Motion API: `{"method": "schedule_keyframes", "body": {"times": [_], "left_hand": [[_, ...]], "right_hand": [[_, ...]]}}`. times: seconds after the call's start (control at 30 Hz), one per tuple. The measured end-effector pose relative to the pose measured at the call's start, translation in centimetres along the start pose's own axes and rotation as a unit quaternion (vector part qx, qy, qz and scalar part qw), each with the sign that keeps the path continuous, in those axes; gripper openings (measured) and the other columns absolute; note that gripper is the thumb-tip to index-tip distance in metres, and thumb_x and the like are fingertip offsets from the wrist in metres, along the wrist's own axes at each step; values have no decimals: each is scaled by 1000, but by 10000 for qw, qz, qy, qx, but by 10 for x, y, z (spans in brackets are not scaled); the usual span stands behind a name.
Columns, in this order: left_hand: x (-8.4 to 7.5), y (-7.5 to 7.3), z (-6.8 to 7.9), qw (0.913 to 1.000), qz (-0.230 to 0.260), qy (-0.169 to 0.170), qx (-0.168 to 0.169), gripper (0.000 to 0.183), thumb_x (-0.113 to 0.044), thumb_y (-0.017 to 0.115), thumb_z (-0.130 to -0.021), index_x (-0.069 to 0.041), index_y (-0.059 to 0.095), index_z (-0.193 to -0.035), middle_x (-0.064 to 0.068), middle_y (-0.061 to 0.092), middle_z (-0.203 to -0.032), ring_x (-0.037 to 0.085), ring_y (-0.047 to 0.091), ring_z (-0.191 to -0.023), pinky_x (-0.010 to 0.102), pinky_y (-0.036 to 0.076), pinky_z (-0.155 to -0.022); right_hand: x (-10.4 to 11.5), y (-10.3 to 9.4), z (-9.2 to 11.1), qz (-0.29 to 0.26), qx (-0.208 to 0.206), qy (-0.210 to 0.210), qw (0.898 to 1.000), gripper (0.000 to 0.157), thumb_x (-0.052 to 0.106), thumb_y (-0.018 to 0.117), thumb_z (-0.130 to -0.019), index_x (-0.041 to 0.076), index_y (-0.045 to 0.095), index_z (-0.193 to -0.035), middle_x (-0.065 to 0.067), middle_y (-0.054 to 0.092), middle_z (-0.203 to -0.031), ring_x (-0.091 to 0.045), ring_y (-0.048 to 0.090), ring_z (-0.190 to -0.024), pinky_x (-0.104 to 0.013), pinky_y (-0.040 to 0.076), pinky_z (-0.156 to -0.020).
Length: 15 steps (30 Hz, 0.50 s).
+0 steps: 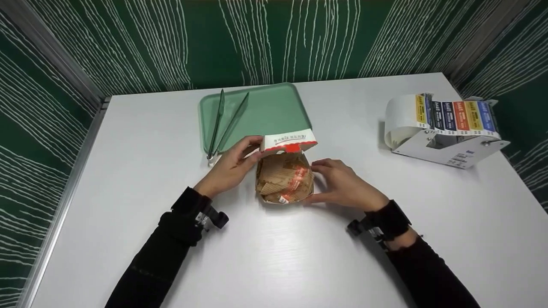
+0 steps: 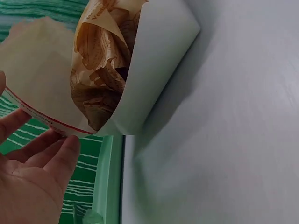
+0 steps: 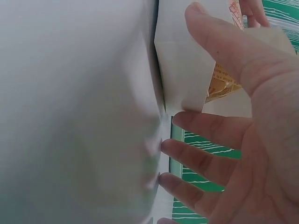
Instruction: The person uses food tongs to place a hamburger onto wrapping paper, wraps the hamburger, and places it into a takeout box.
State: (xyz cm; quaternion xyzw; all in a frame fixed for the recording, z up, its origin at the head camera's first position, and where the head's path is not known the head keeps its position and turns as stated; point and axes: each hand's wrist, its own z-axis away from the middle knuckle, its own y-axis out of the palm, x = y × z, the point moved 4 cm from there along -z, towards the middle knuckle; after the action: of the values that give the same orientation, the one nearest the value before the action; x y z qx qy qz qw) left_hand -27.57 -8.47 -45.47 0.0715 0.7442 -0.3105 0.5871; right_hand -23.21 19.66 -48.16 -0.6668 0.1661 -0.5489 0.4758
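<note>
A cardboard burger box (image 2: 154, 65) stands on the table with its lid (image 1: 287, 139) raised at the far side. Inside sits a burger (image 1: 282, 177) wrapped in brown printed paper. My left hand (image 1: 231, 167) pinches the lid's left edge between thumb and fingers. On the other side, my right hand (image 1: 344, 185) grips the box wall, its thumb toward the front and its index finger at the rear corner. The remaining right fingers spread out, their tips by the tabletop in the right wrist view.
Behind the box lies a green tray (image 1: 274, 109), with metal tongs (image 1: 231, 119) across its left side. At the right stands a white label dispenser (image 1: 449, 147) holding rolls of coloured labels. A green wall (image 1: 205, 42) with white streaks borders the white table (image 1: 265, 256).
</note>
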Motion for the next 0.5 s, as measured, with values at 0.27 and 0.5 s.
{"method": "schedule_keyframes", "body": {"times": [0.27, 0.5], "left_hand": [[-2, 4, 14, 9930, -927, 671, 307, 51, -26, 56, -113, -9, 44, -160, 11, 47, -165, 26, 41, -159, 45, 39, -128], [-2, 7, 28, 9764, -1914, 845, 536, 58, -34, 61, -110, -19, 41, -163, 4, 37, -174, 26, 37, -162, 50, 39, -128]], "right_hand": [[0, 0, 1, -79, 17, 4, 10000, 97, 54, 95, -75, 1, 62, -148, -22, 56, -156, -44, 48, -147, -66, 33, -124], [0, 1, 1, -187, -22, -69, 9998, 82, 45, 96, -78, 9, 66, -146, -23, 59, -151, -43, 48, -146, -63, 35, -123]]}}
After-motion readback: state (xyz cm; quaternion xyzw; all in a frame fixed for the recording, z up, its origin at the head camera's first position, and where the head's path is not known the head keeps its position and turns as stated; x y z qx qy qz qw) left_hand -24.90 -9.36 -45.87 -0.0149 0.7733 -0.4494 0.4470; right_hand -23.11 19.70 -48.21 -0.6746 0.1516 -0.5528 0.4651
